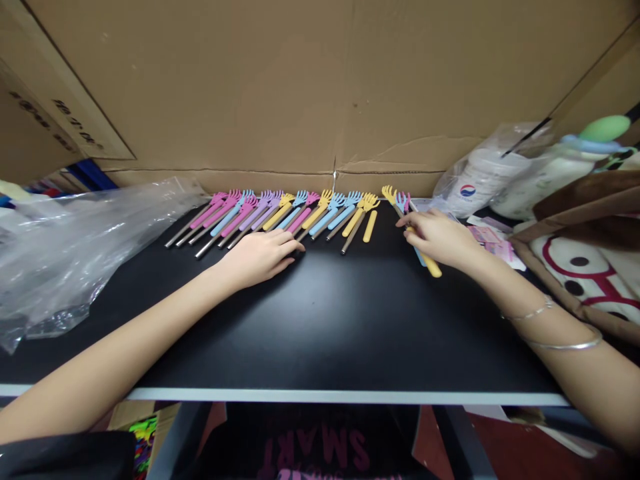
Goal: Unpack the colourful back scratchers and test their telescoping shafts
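A row of small telescopic back scratchers (295,219) with claw heads in pink, purple, blue and yellow lies slanted along the back of the black table. My left hand (265,257) rests palm down at the front of this row, its fingers stretched over the metal rod ends and tabletop. To the right of the row, my right hand (436,235) closes around a yellow back scratcher (432,268). A blue one (419,257) shows beside it, and blue and pink claw heads stick out past the fingers. How many the right hand grips is hidden.
A clear plastic bag (95,247) covers the table's left side. At the right are a bagged white cup (480,183), a bottle (565,173), pink paper slips (493,243) and a brown bag (580,247). A cardboard wall (280,87) stands behind.
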The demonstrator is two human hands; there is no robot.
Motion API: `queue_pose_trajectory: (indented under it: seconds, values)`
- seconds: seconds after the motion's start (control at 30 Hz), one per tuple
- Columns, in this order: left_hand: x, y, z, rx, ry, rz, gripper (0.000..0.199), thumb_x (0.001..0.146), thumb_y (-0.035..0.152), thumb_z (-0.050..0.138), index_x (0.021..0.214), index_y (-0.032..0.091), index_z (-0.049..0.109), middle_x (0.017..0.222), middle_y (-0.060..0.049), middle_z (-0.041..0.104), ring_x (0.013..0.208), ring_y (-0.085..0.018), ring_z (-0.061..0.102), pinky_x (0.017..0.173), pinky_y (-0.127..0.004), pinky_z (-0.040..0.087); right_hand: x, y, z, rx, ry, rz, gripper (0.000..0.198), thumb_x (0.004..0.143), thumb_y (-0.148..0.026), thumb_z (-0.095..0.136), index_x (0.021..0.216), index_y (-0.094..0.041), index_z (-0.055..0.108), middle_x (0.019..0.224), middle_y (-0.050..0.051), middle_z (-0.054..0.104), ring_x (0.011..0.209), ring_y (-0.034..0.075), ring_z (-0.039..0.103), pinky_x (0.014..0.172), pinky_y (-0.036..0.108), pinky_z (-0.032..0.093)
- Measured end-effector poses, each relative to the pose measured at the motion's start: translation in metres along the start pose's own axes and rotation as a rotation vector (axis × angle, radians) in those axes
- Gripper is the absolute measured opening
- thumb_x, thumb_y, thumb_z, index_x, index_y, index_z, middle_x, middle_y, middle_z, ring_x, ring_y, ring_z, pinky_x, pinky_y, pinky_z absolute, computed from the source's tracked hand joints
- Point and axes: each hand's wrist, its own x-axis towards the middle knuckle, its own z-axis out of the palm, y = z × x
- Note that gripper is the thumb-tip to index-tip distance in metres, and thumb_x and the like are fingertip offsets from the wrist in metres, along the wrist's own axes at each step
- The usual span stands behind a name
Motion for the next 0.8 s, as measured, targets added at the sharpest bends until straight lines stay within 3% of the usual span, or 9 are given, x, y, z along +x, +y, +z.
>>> queue_pose_trajectory:
  seconds: [0.4, 0.8]
  values:
    - [0.0, 0.0, 0.0, -0.01, 0.005, 0.002, 0.025, 0.095, 0.025, 0.042, 0.113, 0.019, 0.058, 0.105, -0.006, 0.064, 0.095, -0.018, 0.062, 0.07, -0.025, 0.048, 0.001, -0.008, 0.022, -0.021, 0.078, -0.038, 0.035, 0.088, -0.034, 0.04, 0.106, -0.017, 0.064, 0.102, 0.013, 0.066, 0.105, 0.03, 0.051, 0.079, 0.042, 0.045]
    - [0.0, 0.0, 0.001, 0.001, 0.009, 0.007, 0.025, 0.095, 0.026, 0.042, 0.113, 0.02, 0.059, 0.104, -0.005, 0.064, 0.094, -0.018, 0.062, 0.07, -0.025, 0.048, 0.002, -0.011, 0.028, -0.009, 0.134, 0.004, 0.036, 0.087, -0.035, 0.039, 0.101, -0.018, 0.067, 0.103, 0.012, 0.067, 0.104, 0.032, 0.05, 0.083, 0.045, 0.04]
